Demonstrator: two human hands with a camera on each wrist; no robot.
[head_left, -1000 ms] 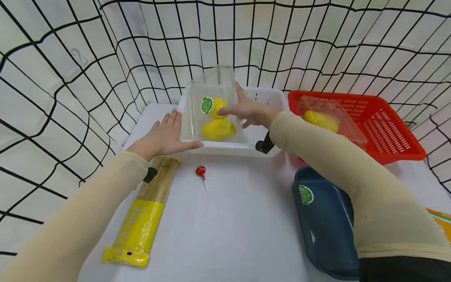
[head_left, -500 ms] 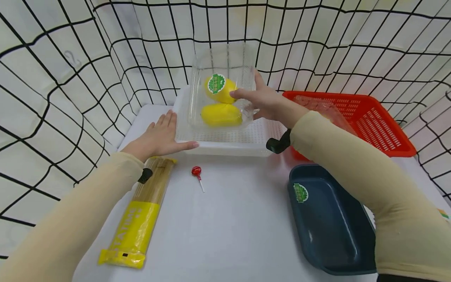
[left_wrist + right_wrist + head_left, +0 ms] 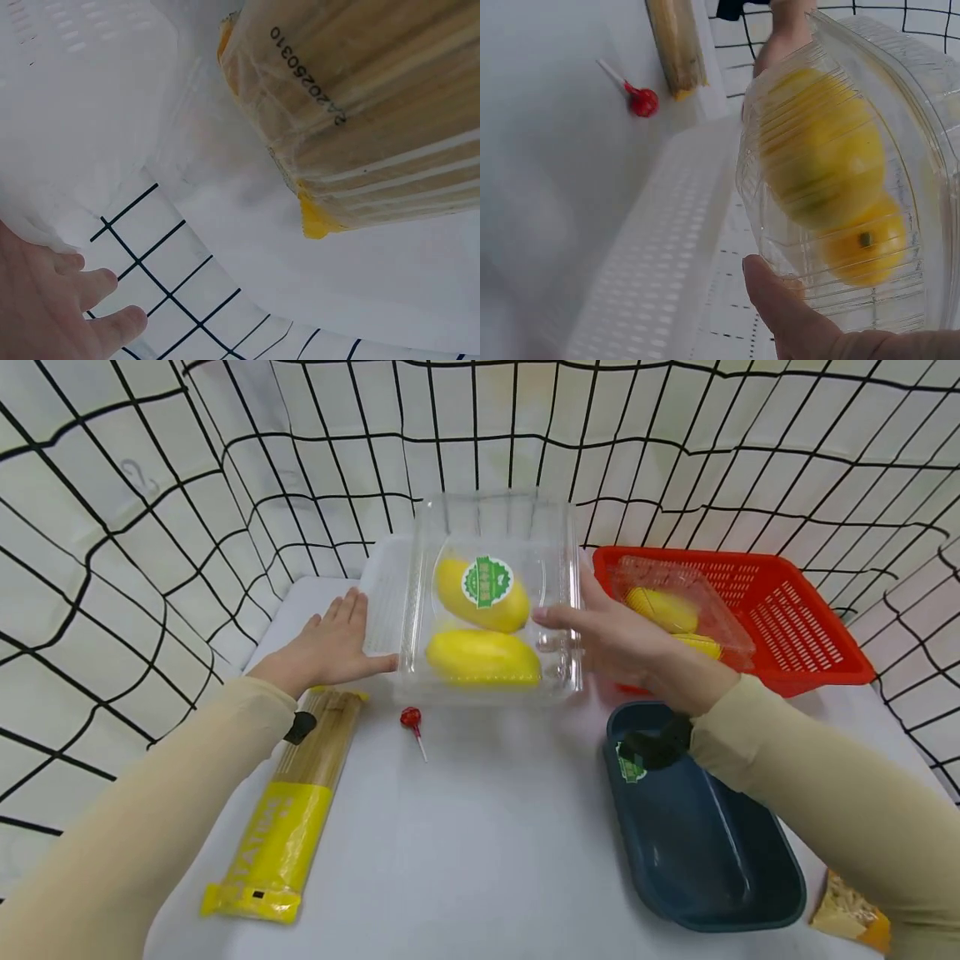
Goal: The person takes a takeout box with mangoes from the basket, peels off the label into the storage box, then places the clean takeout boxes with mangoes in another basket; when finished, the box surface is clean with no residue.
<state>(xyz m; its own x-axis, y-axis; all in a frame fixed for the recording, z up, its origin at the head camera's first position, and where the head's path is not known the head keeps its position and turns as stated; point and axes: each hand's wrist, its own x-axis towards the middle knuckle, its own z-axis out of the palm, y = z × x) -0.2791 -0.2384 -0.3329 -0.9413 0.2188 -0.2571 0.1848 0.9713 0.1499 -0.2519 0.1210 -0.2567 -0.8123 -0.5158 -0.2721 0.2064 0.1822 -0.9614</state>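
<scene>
My right hand [image 3: 630,635] grips the right side of a clear plastic clamshell box [image 3: 498,518], thumb at its near side. Inside lie two yellow fruits [image 3: 483,657], one behind the other; a green and white round sticker [image 3: 487,582] is on the lid. The box is held up over a white slotted basket [image 3: 382,602] and covers most of it in the head view. In the right wrist view the basket's side [image 3: 652,262] shows below the box. My left hand [image 3: 326,639] lies with fingers straight and thumb spread at the basket's left rim, holding nothing.
A red basket [image 3: 817,635] at right holds another clear box [image 3: 723,602] of yellow fruits. Before it stands a dark blue tray [image 3: 705,852], beside a snack packet [image 3: 851,914]. A lollipop [image 3: 411,718] and noodle pack [image 3: 270,852] lie at left. Black wire mesh [image 3: 517,439] surrounds the table.
My right hand has lifted the box of yellow fruits from the white basket and brought it nearer and to the right. The left hand has stayed at the basket's rim.
</scene>
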